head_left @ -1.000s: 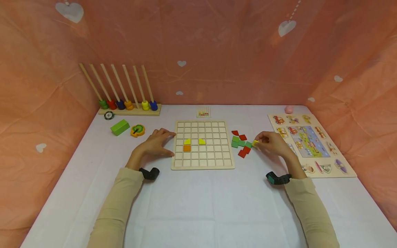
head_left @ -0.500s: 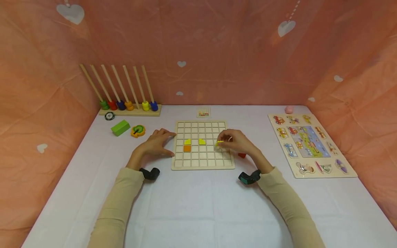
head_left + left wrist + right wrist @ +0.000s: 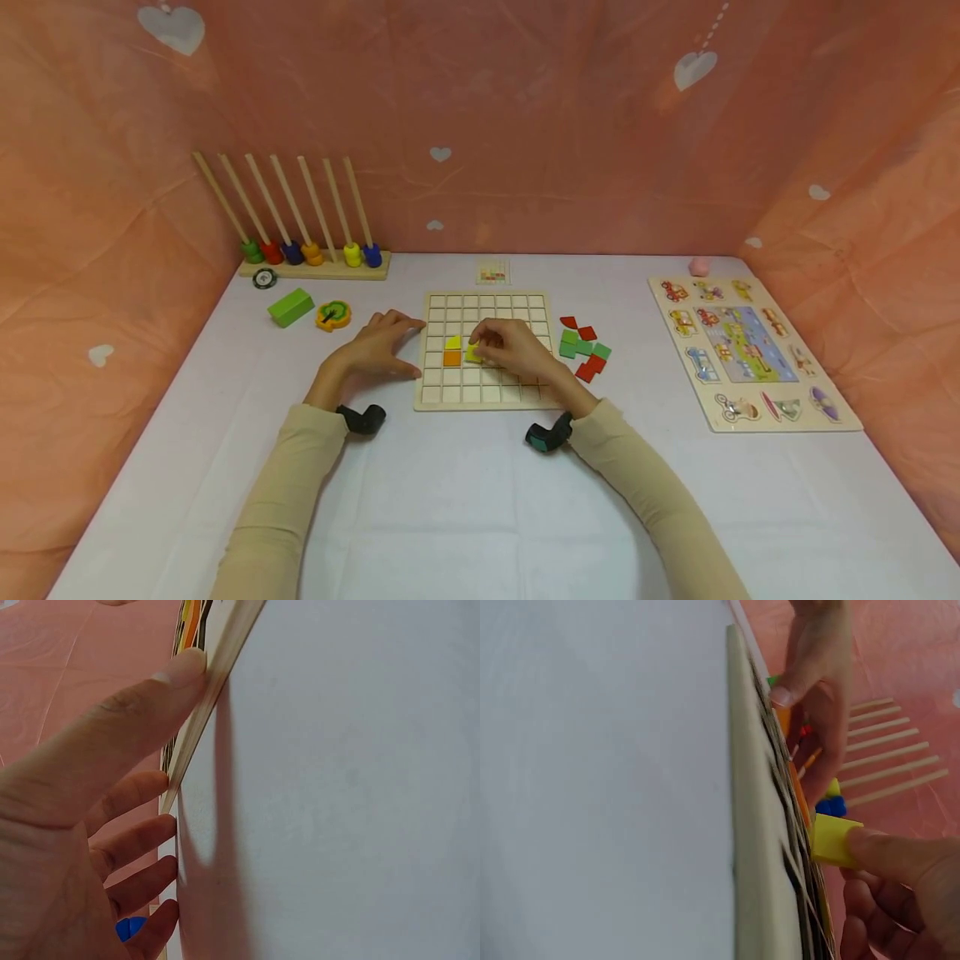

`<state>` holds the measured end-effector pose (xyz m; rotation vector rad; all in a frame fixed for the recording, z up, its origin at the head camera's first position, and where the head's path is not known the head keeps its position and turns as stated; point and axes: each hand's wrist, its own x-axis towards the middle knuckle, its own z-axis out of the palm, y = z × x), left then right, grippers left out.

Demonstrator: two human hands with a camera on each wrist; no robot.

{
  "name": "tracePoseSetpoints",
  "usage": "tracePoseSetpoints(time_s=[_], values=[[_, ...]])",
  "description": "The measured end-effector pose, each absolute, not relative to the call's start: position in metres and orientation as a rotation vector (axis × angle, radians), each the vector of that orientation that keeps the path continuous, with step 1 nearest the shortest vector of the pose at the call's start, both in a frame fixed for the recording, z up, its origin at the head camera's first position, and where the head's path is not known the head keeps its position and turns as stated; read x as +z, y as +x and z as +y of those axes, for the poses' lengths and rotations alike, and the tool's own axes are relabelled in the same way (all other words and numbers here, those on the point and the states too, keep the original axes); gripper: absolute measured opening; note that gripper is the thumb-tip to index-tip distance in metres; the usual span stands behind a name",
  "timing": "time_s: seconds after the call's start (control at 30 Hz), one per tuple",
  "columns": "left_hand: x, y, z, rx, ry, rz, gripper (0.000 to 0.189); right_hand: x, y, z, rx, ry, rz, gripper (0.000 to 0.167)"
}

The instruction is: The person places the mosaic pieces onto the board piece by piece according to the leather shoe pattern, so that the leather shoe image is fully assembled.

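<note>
My right hand pinches a yellow square tile between thumb and fingers, over the wooden grid board. In the head view that tile is beside an orange square tile lying in the grid. A yellow tile with a slanted corner lies just above the orange one. The second such yellow tile is hidden behind the right hand. My left hand has its fingers spread, with thumb and index finger touching the board's left edge; in the left wrist view the thumb rests on that edge.
Right of the board lie several green tiles and red tiles. A small pattern card is behind it. A picture puzzle board lies at right. At left are a peg stand, green block, tree toy and round disc.
My right hand has carried the yellow tile leftward from the loose tiles at right to the board's middle, beside the orange tile. The left hand has stayed put.
</note>
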<state>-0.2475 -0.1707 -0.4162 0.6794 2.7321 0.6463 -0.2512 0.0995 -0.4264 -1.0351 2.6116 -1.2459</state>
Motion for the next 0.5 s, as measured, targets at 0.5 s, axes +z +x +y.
tracePoseSetpoints(time_s=[0.5], values=[[-0.4155, -0.2476, -0.1717, 0.660, 0.711, 2.736, 0.082, -0.4350, -0.2465, 0.0887, -1.163, -1.000, 2.763, 0.005]])
